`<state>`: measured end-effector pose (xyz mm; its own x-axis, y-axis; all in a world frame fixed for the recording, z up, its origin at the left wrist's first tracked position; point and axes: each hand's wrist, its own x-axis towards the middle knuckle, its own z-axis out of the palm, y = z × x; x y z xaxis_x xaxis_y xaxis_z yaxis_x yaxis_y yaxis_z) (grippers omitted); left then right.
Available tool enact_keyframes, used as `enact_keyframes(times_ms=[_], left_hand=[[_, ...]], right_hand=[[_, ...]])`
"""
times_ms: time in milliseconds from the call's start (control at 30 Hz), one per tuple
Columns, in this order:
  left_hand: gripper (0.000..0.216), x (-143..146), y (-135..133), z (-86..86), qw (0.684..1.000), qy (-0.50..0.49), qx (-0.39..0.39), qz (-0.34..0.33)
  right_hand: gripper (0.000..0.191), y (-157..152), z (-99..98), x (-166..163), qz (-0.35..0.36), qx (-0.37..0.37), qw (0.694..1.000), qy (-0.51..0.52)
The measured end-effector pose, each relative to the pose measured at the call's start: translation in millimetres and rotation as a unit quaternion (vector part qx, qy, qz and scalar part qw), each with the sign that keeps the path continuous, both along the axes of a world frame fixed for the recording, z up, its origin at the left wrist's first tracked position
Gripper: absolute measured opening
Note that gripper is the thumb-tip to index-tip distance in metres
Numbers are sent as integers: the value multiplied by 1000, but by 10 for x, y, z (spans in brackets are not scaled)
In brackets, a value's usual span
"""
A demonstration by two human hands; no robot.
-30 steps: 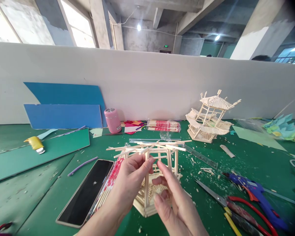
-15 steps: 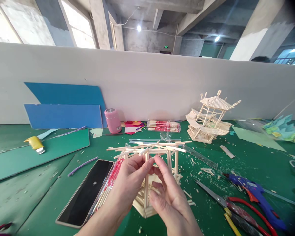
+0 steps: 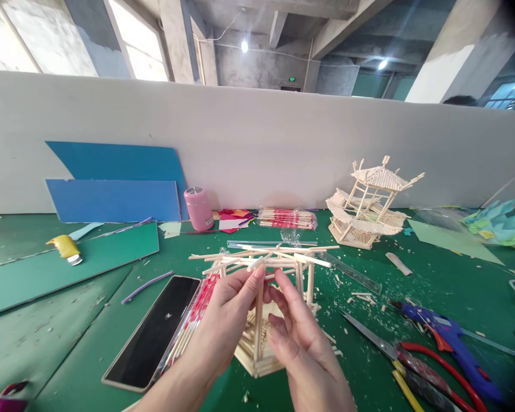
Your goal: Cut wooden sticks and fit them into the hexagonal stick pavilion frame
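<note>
Green counter (image 3: 47,337) carries everything, w/ cut chips & offcuts all over it. The stick frame (image 3: 251,357) stands on it right under the grip. It has a slatted base, thin upright posts and a loose-looking lattice of long sticks on top, whose ends poke out well past both sides of the grip. A finished pavilion (image 3: 369,212) sits well beyond & right of the grip, by the back wall. A black phone (image 3: 154,332) and a stick packet (image 3: 191,320) lie just left of the left wrist. Scissors (image 3: 369,337) & a blue glue gun (image 3: 446,343) are near, to the right.

Left hand (image 3: 223,320): grip narrow, thumb + forefinger pinched on the near corner post (image 3: 257,329) at its top, where it meets the lattice. Right hand (image 3: 306,349): fingers loosely curved, forefinger raised just beside the same post. Can't tell if it pinches anything.

Handling, my judgement: frame is v. light, stiff along each stick but weak at the joints, which are prob. glued and maybe not all set. It's fragile, and a side load or twist could pop a post. Dry wood, so not slippery. Best hold is the base, or a post close to a joint, w/ a light 2-finger pinch. Avoid the overhanging top sticks, since they'd lever off.
</note>
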<state>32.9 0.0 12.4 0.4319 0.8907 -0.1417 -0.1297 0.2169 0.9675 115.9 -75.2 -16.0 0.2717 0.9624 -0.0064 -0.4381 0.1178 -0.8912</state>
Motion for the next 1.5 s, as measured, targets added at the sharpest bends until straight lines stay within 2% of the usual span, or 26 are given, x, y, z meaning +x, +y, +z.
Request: enact_keyframes(times_ms=[267, 400, 633, 867, 1033, 1267, 1500], left_hand=[[28, 20, -9, 10, 1000, 1, -18, 12], [26, 20, -16, 14, 1000, -12, -19, 12], [27, 15, -14, 38, 1000, 8, -1, 24], [26, 23, -18, 49, 1000, 4, -15, 20], [27, 35, -13, 25, 1000, 0, -7, 22], [26, 35, -19, 46, 1000, -3, -8, 22], [25, 38, -27, 53, 1000, -11, -11, 25]], right_hand=[[56, 9, 5, 45, 54, -7, 989, 137], [55, 26, 13, 53, 50, -7, 984, 171], [54, 27, 20, 22, 21, -23, 988, 154], [59, -8, 8, -29, 8, 3, 994, 113], [55, -8, 13, -26, -9, 18, 997, 77], [62, -16, -7, -2, 6, 12, 997, 72], [56, 4, 15, -25, -9, -9, 992, 124]])
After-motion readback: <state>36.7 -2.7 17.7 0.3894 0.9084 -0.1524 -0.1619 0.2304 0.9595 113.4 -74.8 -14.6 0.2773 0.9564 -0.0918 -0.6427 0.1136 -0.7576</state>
